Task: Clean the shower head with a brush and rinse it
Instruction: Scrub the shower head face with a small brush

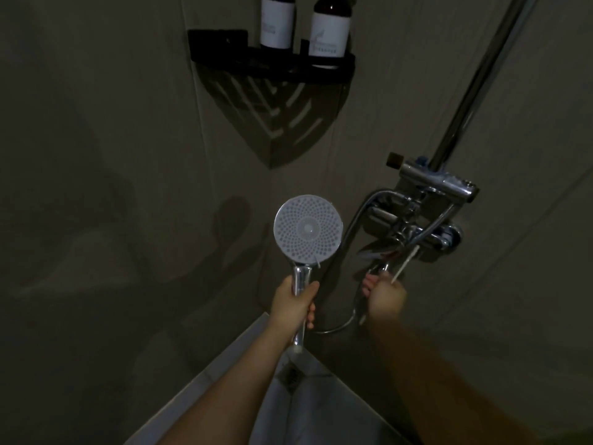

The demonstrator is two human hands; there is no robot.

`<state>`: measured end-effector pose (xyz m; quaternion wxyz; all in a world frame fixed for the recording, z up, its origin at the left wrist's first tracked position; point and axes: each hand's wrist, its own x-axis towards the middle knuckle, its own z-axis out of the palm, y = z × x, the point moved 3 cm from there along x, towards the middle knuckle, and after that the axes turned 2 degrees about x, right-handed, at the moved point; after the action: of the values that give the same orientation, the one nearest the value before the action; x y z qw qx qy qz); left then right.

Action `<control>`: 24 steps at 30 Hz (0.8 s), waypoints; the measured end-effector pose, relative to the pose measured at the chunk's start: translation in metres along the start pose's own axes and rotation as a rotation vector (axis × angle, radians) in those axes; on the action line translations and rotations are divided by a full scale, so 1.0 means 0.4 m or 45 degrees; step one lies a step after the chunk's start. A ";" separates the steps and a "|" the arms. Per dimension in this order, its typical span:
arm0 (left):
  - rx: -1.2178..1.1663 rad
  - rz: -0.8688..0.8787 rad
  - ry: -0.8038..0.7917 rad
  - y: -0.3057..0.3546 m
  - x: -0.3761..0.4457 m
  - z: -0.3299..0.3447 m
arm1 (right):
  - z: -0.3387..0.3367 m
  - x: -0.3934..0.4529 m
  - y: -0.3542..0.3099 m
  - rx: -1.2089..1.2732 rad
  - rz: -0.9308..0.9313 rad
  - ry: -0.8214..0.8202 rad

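**Shower head up, other hand at the tap**

From the head camera, my left hand [296, 301] is wrapped around the chrome handle of the round chrome shower head with its pale grey dotted face [307, 229], holding it upright in front of the dim beige wall, face turned towards me. Its silver hose [345, 326] loops from below the handle across to the chrome wall mixer [426, 216].

My right hand [385, 295] is at the chrome lever [382, 268] under the mixer, fingers curled around it and around a thin white stick [406, 263], which I take to be the brush handle; the bristle end is not visible. No water shows at the face.

Above, two dark brown bottles with white labels [303, 24] stand on a black corner shelf [272, 64]. A floor drain [290, 375] sits below my left forearm.

Risks, as I judge them: if I open the lever hard with the face aimed at me, the spray hits me and the camera. Gripping lever and stick together, I could drop the stick. The light is poor, so leftover grime in the nozzles may be missed.
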<state>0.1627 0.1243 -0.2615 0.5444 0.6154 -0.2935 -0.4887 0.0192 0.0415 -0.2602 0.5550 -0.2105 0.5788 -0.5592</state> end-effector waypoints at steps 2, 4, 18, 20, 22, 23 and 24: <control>0.027 -0.008 0.010 -0.020 0.010 0.008 | 0.024 0.018 -0.012 0.174 0.072 -0.046; 0.028 -0.011 0.011 -0.038 0.019 0.019 | 0.041 0.026 -0.024 0.254 0.079 -0.097; 0.013 0.004 -0.032 -0.091 0.061 0.078 | 0.058 0.076 -0.005 0.348 0.002 -0.183; 0.033 0.014 -0.028 -0.097 0.066 0.080 | 0.057 0.080 -0.004 0.348 -0.023 -0.194; 0.033 0.024 -0.020 -0.103 0.073 0.083 | 0.055 0.081 -0.001 0.309 -0.047 -0.217; 0.017 0.023 -0.017 -0.106 0.077 0.084 | 0.053 0.081 -0.001 0.271 -0.063 -0.218; -0.002 0.017 -0.015 -0.110 0.082 0.086 | 0.050 0.083 -0.001 0.228 -0.081 -0.207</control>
<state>0.1349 0.0923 -0.3103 0.5462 0.6101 -0.3005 -0.4890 0.0268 0.0046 -0.2686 0.5986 -0.2227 0.4727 -0.6071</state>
